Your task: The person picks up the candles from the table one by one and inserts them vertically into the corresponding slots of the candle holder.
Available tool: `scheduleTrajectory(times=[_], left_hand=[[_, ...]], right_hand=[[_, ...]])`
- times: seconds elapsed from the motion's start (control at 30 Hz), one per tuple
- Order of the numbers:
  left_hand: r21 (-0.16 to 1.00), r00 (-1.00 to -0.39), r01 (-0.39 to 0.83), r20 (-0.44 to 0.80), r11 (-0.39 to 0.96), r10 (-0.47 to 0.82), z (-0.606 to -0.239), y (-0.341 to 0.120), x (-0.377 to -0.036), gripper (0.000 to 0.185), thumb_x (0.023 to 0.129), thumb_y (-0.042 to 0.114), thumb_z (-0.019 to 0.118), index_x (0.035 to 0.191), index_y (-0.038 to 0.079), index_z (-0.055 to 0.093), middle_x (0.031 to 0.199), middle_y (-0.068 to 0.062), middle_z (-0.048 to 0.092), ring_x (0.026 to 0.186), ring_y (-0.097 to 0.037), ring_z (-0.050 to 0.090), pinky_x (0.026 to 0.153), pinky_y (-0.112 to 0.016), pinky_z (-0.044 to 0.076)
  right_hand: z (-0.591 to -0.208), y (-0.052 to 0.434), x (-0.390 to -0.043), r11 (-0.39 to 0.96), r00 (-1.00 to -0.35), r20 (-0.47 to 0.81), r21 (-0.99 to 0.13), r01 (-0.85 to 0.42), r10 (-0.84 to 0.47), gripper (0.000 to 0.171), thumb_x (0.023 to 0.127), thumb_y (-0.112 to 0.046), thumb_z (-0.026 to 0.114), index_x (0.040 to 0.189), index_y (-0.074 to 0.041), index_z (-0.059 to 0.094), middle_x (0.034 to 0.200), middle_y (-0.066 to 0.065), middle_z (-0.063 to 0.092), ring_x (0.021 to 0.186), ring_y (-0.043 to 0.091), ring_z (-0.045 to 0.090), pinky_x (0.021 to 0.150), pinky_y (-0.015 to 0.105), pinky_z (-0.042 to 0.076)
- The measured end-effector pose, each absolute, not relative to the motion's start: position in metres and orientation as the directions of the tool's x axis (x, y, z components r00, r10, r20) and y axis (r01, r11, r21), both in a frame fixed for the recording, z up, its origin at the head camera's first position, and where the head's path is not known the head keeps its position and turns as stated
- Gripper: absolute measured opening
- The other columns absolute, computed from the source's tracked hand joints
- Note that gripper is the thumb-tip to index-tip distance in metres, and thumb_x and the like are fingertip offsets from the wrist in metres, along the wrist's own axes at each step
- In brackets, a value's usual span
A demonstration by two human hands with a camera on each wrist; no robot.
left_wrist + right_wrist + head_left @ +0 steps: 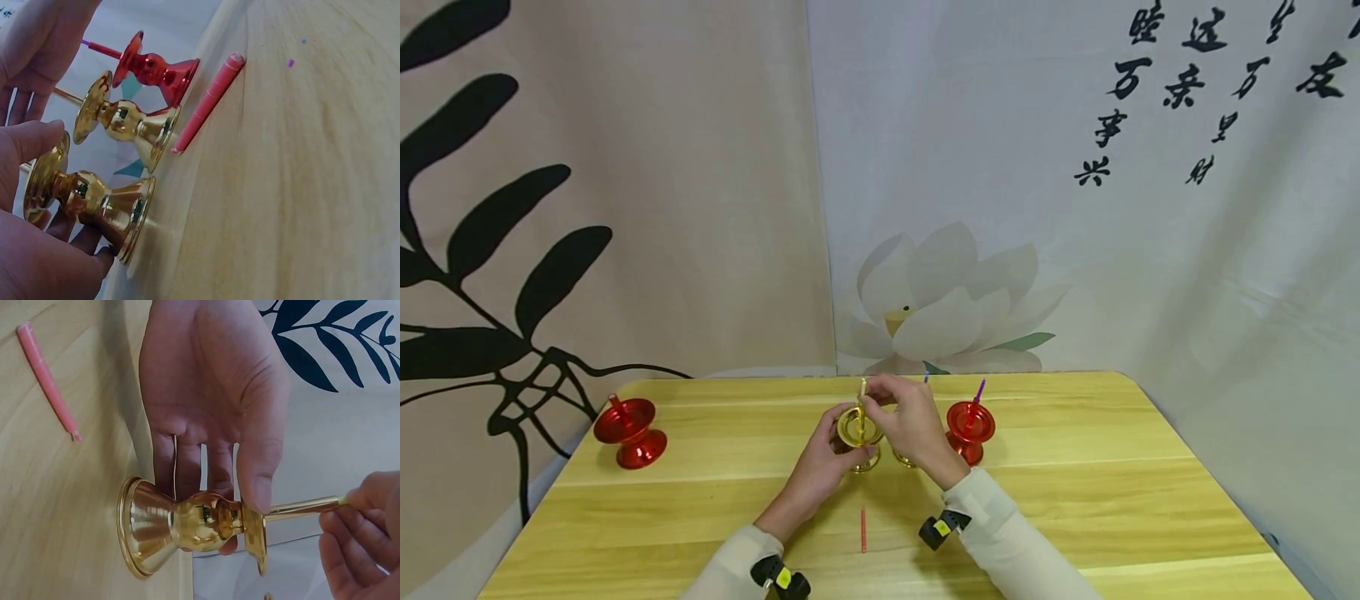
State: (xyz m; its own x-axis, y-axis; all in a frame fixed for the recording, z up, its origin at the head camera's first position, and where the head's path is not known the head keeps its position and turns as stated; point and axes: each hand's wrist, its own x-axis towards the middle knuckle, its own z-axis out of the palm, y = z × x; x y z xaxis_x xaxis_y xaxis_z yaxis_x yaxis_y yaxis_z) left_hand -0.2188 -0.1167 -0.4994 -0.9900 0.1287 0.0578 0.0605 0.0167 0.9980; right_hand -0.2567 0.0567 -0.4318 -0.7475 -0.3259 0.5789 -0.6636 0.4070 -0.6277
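A gold candle holder (859, 433) stands upright on the table, with my left hand (816, 467) gripping it round the stem, thumb at the dish. At the top of its upright tube, my right hand (913, 421) pinches a thin pale-yellow candle (342, 500); only a little of the candle shows in the right wrist view, the rest being in the tube or between the fingertips. A second gold candle holder (125, 122) stands close by, mostly hidden behind the right hand in the head view. On the table in front of the hands lies a pink-red candle (863, 531).
To the right stands a red candle holder (971, 423) with a purple candle (981, 389). Another red candle holder (632, 429) is at the table's far left. A blue candle tip (927, 377) shows behind the right hand. Small purple and blue bits (290, 63) lie on the tabletop.
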Motion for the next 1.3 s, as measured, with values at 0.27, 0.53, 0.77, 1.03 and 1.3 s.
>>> scheduleTrajectory(times=[0.27, 0.53, 0.77, 1.03, 1.3], left_hand=[[0.998, -0.990, 0.066, 0.066, -0.004, 0.123, -0.499, -0.117, -0.217, 0.075, 0.099, 0.005, 0.083, 0.162, 0.007, 0.042, 0.151, -0.021, 0.060, 0.132, -0.040, 0.063, 0.100, -0.043, 0.057], [0.997, -0.988, 0.071, 0.068, 0.016, 0.139, -0.499, -0.117, -0.218, 0.076, 0.100, 0.007, 0.082, 0.163, 0.006, 0.040, 0.153, -0.024, 0.057, 0.134, -0.042, 0.062, 0.097, -0.038, 0.058], [0.997, -0.988, 0.077, 0.074, 0.023, 0.133, -0.497, -0.117, -0.217, 0.072, 0.100, 0.005, 0.082, 0.160, 0.006, 0.043, 0.150, -0.022, 0.060, 0.133, -0.041, 0.062, 0.096, -0.042, 0.058], [0.998, -0.990, 0.063, 0.062, -0.002, 0.128, -0.498, -0.117, -0.221, 0.074, 0.097, 0.003, 0.083, 0.159, 0.006, 0.044, 0.144, -0.019, 0.064, 0.128, -0.037, 0.065, 0.093, -0.037, 0.057], [0.998, -0.988, 0.063, 0.061, 0.009, 0.141, -0.496, -0.119, -0.220, 0.073, 0.097, 0.002, 0.083, 0.159, 0.007, 0.044, 0.145, -0.019, 0.064, 0.129, -0.038, 0.065, 0.092, -0.036, 0.058]], right_hand=[[-0.428, 0.060, -0.247, 0.380, -0.775, 0.555, -0.675, -0.632, -0.301, 0.014, 0.097, 0.002, 0.080, 0.111, 0.000, 0.080, 0.101, 0.007, 0.082, 0.091, 0.021, 0.080, 0.084, 0.040, 0.066], [-0.424, 0.075, -0.225, 0.382, -0.774, 0.552, -0.673, -0.634, -0.311, 0.019, 0.096, 0.001, 0.081, 0.115, -0.002, 0.080, 0.103, 0.005, 0.082, 0.093, 0.019, 0.080, 0.084, 0.040, 0.066], [-0.431, 0.089, -0.203, 0.373, -0.798, 0.445, -0.717, -0.589, -0.407, 0.009, 0.099, -0.005, 0.078, 0.108, -0.007, 0.080, 0.097, -0.001, 0.080, 0.085, 0.009, 0.075, 0.076, 0.031, 0.065], [-0.462, 0.101, -0.188, 0.402, -0.796, 0.275, -0.747, -0.530, -0.538, 0.007, 0.093, -0.001, 0.079, 0.098, -0.005, 0.077, 0.088, -0.009, 0.074, 0.081, 0.002, 0.069, 0.073, 0.024, 0.061], [-0.485, 0.100, -0.182, 0.420, -0.785, 0.129, -0.786, -0.454, -0.606, 0.013, 0.091, -0.009, 0.089, 0.096, -0.007, 0.077, 0.082, -0.014, 0.069, 0.074, -0.001, 0.064, 0.070, 0.021, 0.056]])
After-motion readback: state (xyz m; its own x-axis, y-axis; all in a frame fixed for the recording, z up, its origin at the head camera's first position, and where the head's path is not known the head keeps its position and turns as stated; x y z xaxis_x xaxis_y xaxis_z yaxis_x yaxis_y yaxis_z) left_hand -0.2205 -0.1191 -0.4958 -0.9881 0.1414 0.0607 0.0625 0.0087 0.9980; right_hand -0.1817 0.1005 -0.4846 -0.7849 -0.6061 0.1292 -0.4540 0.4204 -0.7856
